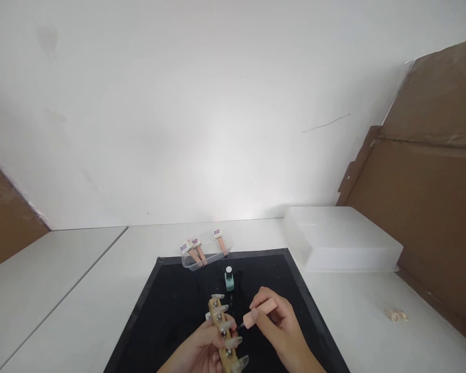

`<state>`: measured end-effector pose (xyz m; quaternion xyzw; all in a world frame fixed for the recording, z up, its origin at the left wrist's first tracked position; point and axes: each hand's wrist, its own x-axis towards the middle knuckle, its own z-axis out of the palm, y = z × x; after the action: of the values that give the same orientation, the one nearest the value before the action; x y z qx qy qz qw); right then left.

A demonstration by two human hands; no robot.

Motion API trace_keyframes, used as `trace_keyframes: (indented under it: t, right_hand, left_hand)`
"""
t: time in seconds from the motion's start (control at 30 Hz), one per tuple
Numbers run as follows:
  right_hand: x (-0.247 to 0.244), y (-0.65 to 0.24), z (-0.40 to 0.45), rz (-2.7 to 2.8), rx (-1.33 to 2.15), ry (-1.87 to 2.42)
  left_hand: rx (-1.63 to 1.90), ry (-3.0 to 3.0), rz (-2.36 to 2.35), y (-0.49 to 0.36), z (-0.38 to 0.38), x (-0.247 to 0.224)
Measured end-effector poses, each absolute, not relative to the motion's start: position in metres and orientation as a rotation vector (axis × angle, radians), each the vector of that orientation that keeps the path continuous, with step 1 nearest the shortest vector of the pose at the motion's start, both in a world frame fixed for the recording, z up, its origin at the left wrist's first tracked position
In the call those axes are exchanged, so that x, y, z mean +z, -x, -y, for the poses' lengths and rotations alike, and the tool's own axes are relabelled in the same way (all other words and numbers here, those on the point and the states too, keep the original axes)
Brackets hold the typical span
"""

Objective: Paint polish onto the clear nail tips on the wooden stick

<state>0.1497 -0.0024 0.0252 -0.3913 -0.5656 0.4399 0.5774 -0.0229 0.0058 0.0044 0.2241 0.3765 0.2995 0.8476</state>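
Note:
My left hand [207, 342] is closed around a narrow wooden stand [226, 348] that carries several clear nail tips along its length. In my right hand [281, 326] is a pink-capped brush [259, 313], pinched between thumb and fingers. The brush's dark tip points left, close to the nail tips and the left fingertips; whether it touches them cannot be made out. Beyond the hands, a small teal bottle [229, 281] with a white top stands on the black mat [174, 295].
A clear tray [194, 267] with several pink, labelled items lies at the mat's back edge. A white box [349, 259] sits at the right. Small beige rings [396, 314] rest on the white table [85, 305]. Brown cardboard [431, 207] rises on the right.

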Motion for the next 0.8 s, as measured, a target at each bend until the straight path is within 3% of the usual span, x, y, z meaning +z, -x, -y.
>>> trace_keyframes:
  t: [0.8]
  right_hand:
    - [0.039, -0.151, 0.008, 1.499, 1.069, 0.85]
  left_hand:
    - [0.654, -0.466, -0.808, 0.018, -0.006, 0.011]
